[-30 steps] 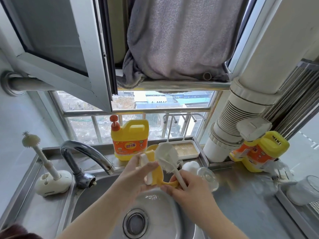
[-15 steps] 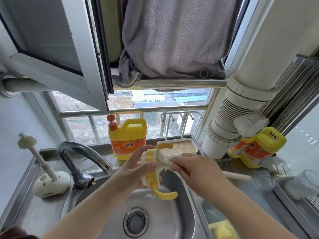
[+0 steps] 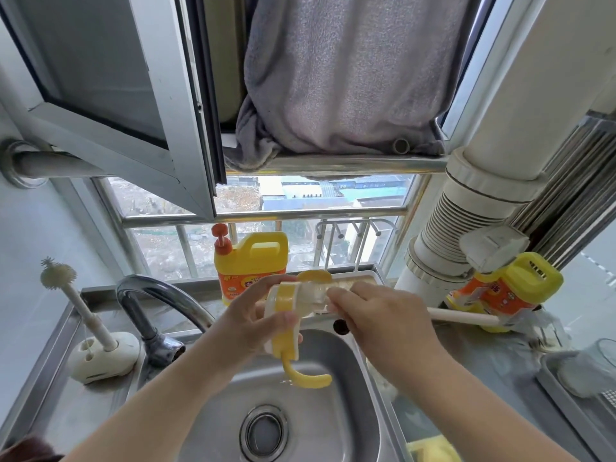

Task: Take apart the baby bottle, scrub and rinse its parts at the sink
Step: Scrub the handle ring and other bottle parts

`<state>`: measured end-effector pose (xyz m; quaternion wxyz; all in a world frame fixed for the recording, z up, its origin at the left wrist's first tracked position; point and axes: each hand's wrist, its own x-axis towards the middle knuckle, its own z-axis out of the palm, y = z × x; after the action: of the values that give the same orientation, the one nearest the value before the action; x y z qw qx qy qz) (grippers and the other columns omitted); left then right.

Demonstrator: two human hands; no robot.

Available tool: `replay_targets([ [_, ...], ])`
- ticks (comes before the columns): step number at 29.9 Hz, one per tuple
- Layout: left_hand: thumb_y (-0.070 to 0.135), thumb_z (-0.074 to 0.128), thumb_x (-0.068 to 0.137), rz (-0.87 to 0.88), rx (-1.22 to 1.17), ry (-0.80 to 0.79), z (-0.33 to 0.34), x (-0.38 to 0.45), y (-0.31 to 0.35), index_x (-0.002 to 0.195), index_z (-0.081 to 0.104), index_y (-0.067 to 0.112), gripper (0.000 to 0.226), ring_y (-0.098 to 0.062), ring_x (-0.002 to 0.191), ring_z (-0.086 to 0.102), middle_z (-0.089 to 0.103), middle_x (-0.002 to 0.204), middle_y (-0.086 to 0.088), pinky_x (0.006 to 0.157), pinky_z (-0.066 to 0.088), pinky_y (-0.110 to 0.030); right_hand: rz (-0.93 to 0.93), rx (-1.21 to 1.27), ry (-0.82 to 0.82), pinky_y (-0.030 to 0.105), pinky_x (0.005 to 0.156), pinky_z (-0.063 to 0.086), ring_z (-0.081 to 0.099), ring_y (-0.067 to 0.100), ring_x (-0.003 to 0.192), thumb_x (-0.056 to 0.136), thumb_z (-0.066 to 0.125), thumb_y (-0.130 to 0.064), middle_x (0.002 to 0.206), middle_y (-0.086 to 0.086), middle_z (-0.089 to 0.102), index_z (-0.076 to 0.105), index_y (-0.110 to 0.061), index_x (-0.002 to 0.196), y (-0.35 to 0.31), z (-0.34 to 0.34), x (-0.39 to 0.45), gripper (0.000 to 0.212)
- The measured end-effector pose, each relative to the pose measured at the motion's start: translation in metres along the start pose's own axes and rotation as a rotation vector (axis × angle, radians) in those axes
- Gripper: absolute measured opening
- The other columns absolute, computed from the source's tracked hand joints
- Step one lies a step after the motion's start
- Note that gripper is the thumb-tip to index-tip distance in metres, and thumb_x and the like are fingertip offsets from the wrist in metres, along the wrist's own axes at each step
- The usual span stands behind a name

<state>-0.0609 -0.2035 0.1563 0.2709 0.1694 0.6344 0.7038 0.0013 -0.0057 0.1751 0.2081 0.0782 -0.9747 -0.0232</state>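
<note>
Both hands meet over sink [image 3: 340, 405]: left hand [image 3: 253, 325] grips yellow handle collar [image 3: 285, 320]; right hand [image 3: 383, 323], at 3 o'clock, pinches brush [image 3: 316, 296], handle trailing toward 3 o'clock.

Person's body in view: two bare forearms and two bare hands, left hand [image 3: 248, 323] and right hand [image 3: 383, 320]. No sleeves, gloves, rings, watch or bracelets visible. Fingernails short, unpainted. A patch of dark reddish hair [image 3: 28, 451] shows at bottom-left corner.
</note>
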Motion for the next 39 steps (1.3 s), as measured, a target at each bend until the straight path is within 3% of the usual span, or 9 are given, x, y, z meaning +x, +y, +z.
replay_targets([
  [3, 0.038, 0.078, 0.051, 0.027, 0.017, 0.017, 0.001, -0.002, 0.002, 0.106, 0.063, 0.034, 0.058, -0.034, 0.084, 0.068, 0.071, 0.092, -0.005, 0.077, 0.056, -0.046, -0.007, 0.067, 0.018, 0.024, 0.041, 0.03, 0.055, 0.021, 0.049, 0.081, 0.061, -0.027, 0.062, -0.002, 0.055, 0.065, -0.025, 0.093, -0.005, 0.008, -0.003, 0.013],
  [6, 0.031, 0.079, 0.05, 0.106, 0.047, 0.027, 0.0, -0.007, 0.002, 0.105, 0.064, 0.037, 0.057, -0.027, 0.086, 0.069, 0.07, 0.101, -0.006, 0.071, 0.057, -0.038, 0.163, 0.419, -0.331, 0.028, 0.057, 0.037, 0.055, 0.011, 0.066, 0.098, 0.035, -0.041, 0.071, -0.006, 0.059, 0.06, -0.028, 0.104, -0.017, 0.004, -0.009, 0.029],
  [11, 0.028, 0.08, 0.05, 0.159, 0.086, -0.011, -0.002, -0.01, 0.001, 0.109, 0.063, 0.038, 0.061, -0.033, 0.09, 0.068, 0.065, 0.108, -0.011, 0.075, 0.058, -0.043, 0.246, 0.95, -0.832, 0.02, 0.046, 0.03, 0.033, 0.01, 0.045, 0.097, 0.043, -0.041, 0.047, -0.01, 0.041, 0.068, -0.032, 0.092, -0.005, -0.019, 0.001, 0.027],
  [18, 0.051, 0.085, 0.048, 0.042, -0.007, -0.014, -0.001, -0.004, -0.004, 0.117, 0.059, 0.025, 0.078, -0.033, 0.086, 0.068, 0.067, 0.102, -0.01, 0.077, 0.056, -0.048, -0.065, 0.004, 0.055, 0.025, 0.039, 0.03, 0.051, 0.021, 0.045, 0.079, 0.061, -0.025, 0.057, -0.004, 0.052, 0.063, -0.023, 0.09, -0.002, 0.001, 0.001, 0.01],
  [24, 0.027, 0.079, 0.048, 0.136, 0.027, 0.027, 0.0, -0.005, 0.004, 0.107, 0.063, 0.03, 0.062, -0.023, 0.081, 0.069, 0.069, 0.099, -0.005, 0.065, 0.055, -0.031, 0.129, 0.418, -0.367, 0.021, 0.058, 0.042, 0.052, 0.011, 0.064, 0.098, 0.036, -0.041, 0.071, -0.005, 0.056, 0.057, -0.026, 0.099, -0.018, -0.01, 0.0, 0.026],
  [28, 0.027, 0.082, 0.047, 0.173, 0.081, -0.016, -0.003, -0.007, 0.005, 0.106, 0.064, 0.038, 0.062, -0.035, 0.091, 0.066, 0.065, 0.109, -0.011, 0.076, 0.057, -0.048, 0.199, 0.801, -0.795, 0.018, 0.046, 0.03, 0.035, 0.009, 0.046, 0.097, 0.041, -0.045, 0.051, -0.008, 0.04, 0.067, -0.03, 0.096, -0.01, -0.028, 0.007, 0.03],
  [30, 0.034, 0.086, 0.046, 0.179, 0.078, -0.02, -0.004, -0.006, 0.003, 0.108, 0.063, 0.037, 0.066, -0.032, 0.092, 0.067, 0.066, 0.109, -0.008, 0.075, 0.058, -0.044, 0.164, 0.728, -0.735, 0.024, 0.051, 0.032, 0.039, 0.013, 0.05, 0.097, 0.04, -0.044, 0.056, -0.006, 0.044, 0.066, -0.03, 0.097, -0.009, -0.025, 0.009, 0.029],
  [35, 0.034, 0.077, 0.05, 0.121, 0.018, -0.031, -0.001, -0.005, 0.003, 0.116, 0.056, 0.029, 0.069, -0.031, 0.087, 0.069, 0.069, 0.1, -0.008, 0.072, 0.056, -0.035, -0.105, -0.035, -0.031, 0.023, 0.042, 0.025, 0.049, 0.02, 0.041, 0.081, 0.054, -0.024, 0.053, -0.004, 0.048, 0.062, -0.024, 0.09, -0.001, -0.009, 0.006, 0.012],
  [39, 0.028, 0.079, 0.05, 0.173, 0.064, -0.006, 0.0, -0.007, 0.005, 0.109, 0.061, 0.035, 0.062, -0.025, 0.09, 0.069, 0.068, 0.101, 0.0, 0.07, 0.056, -0.033, 0.074, 0.252, -0.281, 0.029, 0.054, 0.043, 0.058, 0.02, 0.064, 0.096, 0.041, -0.035, 0.07, -0.001, 0.06, 0.053, -0.027, 0.097, -0.017, -0.007, 0.0, 0.014],
])
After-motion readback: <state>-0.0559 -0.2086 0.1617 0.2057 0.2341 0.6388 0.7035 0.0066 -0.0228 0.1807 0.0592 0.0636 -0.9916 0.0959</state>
